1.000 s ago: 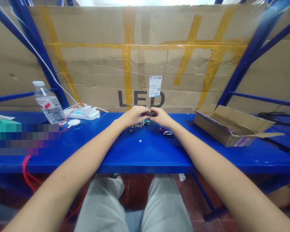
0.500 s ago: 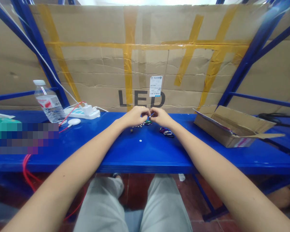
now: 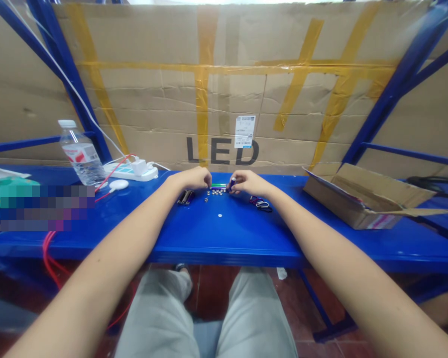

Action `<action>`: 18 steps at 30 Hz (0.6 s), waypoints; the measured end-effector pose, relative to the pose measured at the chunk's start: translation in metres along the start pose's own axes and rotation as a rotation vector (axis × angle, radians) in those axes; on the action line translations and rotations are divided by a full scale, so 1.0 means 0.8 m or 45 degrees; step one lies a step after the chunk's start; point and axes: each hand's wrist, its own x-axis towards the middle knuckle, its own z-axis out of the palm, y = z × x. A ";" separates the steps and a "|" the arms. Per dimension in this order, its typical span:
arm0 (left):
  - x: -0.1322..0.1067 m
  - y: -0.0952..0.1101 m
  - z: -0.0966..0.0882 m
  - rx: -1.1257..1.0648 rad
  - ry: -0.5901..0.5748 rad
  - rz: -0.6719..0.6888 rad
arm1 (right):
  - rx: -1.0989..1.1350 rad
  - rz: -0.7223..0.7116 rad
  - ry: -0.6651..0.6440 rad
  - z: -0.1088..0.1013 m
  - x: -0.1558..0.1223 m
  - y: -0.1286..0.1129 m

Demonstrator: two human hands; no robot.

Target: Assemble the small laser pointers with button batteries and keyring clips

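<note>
Both hands rest at the far middle of the blue shelf (image 3: 224, 238). My left hand (image 3: 194, 178) is curled, its fingertips down among several small round button cells (image 3: 215, 192); what it pinches is too small to name. My right hand (image 3: 248, 182) is closed on a small dark blue cylinder (image 3: 232, 182) held upright. A green tube (image 3: 219, 186) lies between the hands. Two dark cylinders (image 3: 185, 197) lie just left of the left hand. Coloured clips (image 3: 260, 203) lie by my right wrist. One white cell (image 3: 220, 216) sits alone nearer to me.
A water bottle (image 3: 81, 154), a white power strip (image 3: 132, 171) with red and white cables and a white puck (image 3: 118, 185) stand at the left. An open cardboard box (image 3: 362, 196) sits at the right. A taped cardboard wall (image 3: 224, 89) backs the shelf.
My hands, joined together a second ago, have drawn apart and dropped to the shelf. The left went left and down to the cells; the right keeps the blue cylinder.
</note>
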 end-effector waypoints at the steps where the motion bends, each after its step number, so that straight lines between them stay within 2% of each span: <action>1: 0.000 -0.001 0.001 -0.007 -0.024 -0.019 | 0.027 0.006 0.004 0.001 -0.002 -0.003; 3: 0.000 -0.002 0.003 -0.028 -0.057 -0.036 | 0.018 0.019 -0.019 0.002 -0.005 -0.008; 8: 0.000 0.003 0.006 -0.070 -0.066 -0.014 | -0.102 0.031 -0.230 0.000 -0.008 -0.007; 13: -0.003 0.004 0.005 -0.027 -0.076 -0.011 | -0.282 -0.083 -0.266 0.001 -0.006 -0.007; 18: -0.004 0.002 0.003 -0.001 -0.087 -0.010 | -0.390 -0.107 -0.267 0.008 -0.008 -0.015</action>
